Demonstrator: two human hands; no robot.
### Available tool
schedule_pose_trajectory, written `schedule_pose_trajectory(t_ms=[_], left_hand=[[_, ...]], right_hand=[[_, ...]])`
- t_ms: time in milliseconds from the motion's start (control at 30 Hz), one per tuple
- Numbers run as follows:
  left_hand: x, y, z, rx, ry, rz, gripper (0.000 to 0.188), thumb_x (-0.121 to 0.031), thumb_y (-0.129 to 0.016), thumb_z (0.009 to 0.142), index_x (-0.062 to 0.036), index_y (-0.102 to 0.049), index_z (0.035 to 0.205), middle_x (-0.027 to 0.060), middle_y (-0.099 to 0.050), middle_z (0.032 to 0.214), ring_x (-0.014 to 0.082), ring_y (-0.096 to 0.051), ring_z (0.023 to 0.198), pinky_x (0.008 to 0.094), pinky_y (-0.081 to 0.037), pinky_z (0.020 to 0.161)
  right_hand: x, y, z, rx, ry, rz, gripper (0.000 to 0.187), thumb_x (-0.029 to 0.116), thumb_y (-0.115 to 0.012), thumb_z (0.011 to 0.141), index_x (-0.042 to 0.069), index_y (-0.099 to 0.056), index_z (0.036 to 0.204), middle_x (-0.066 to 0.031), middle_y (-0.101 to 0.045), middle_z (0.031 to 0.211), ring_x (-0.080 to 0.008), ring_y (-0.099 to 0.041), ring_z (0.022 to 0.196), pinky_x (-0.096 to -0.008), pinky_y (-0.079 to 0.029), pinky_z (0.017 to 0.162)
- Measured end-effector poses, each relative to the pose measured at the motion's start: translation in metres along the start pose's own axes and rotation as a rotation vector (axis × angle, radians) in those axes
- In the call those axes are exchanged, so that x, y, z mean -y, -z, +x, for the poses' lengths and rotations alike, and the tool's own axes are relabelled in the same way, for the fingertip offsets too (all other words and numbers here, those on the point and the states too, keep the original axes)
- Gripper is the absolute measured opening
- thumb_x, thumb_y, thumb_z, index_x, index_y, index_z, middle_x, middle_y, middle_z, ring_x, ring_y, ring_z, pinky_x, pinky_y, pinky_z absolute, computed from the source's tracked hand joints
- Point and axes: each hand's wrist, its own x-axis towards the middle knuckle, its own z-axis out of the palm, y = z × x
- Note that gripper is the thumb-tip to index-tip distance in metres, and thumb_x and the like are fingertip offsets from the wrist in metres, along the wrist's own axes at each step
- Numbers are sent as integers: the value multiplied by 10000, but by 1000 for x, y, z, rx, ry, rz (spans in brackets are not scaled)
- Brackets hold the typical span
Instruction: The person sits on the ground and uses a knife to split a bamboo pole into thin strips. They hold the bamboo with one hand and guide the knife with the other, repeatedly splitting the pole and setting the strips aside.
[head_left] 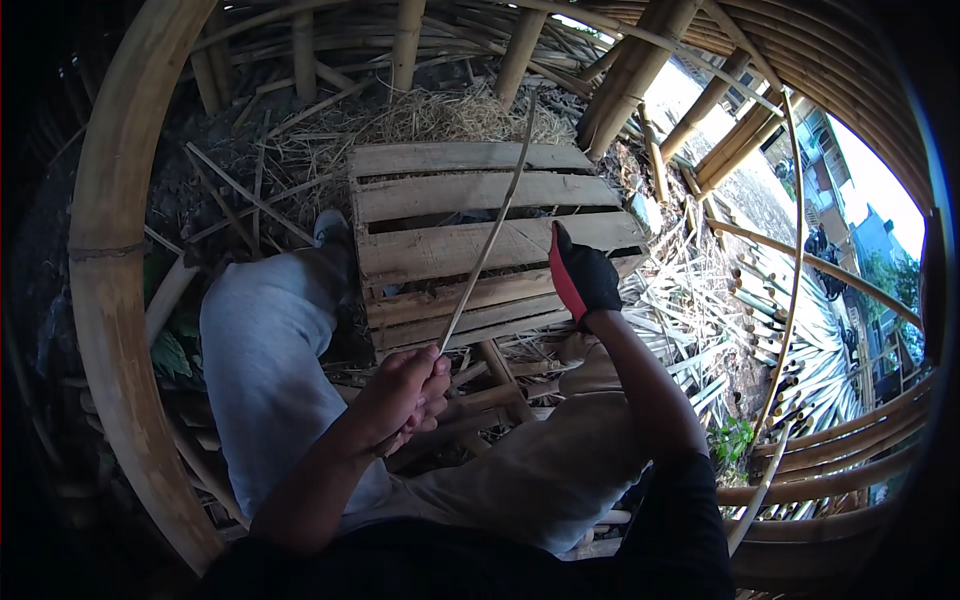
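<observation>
My left hand (pixel 405 395), bare, is closed around the lower end of a thin bamboo strip (pixel 490 240). The strip slants up and away to the right, over a slatted wooden crate (pixel 430 200) in front of me. My right hand (pixel 585 275) wears a black glove with a red palm side. It hovers over the crate's right part, apart from the strip, with its visible fingers stretched upward and nothing seen in them. Some of its fingers are hidden behind the back of the glove.
A thick bamboo pole (pixel 120 270) curves up close on my left. Bamboo posts (pixel 640 75) stand behind the crate, before a heap of dry shavings (pixel 430 115). Many cut strips (pixel 690 310) litter the ground at right. A long thin strip (pixel 797 230) stands there, beside bamboo rails (pixel 850 470).
</observation>
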Motion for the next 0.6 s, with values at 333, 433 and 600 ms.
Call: schedule_pose_trajectory(t_ms=[333, 433, 600], left_hand=[[19, -8, 9, 82, 118, -120, 251, -329, -370, 1033, -145, -422, 871, -90, -305, 552, 9, -263, 410, 172, -220, 357], [24, -10, 9, 69, 82, -110, 256, -334, -370, 1032, -142, -421, 871, -84, -310, 544, 14, -276, 403, 178, -227, 353], [28, -17, 6, 9, 78, -57, 267, -336, -356, 1035, -135, -417, 870, -78, -313, 540, 18, -280, 396, 180, -234, 354]], right_hand=[[39, -11, -47, 247, 485, -278, 564, 486, -233, 1010, 126, -660, 1091, -188, -692, 795, -392, -673, 789, -475, -529, 698], [33, -15, -28, 313, 268, -193, 673, 526, -196, 1002, 104, -711, 901, -192, -695, 810, -384, -674, 807, -474, -519, 768], [48, -10, -76, 397, 309, -129, 693, 563, -203, 990, 107, -717, 895, -200, -693, 826, -387, -670, 839, -487, -516, 775]])
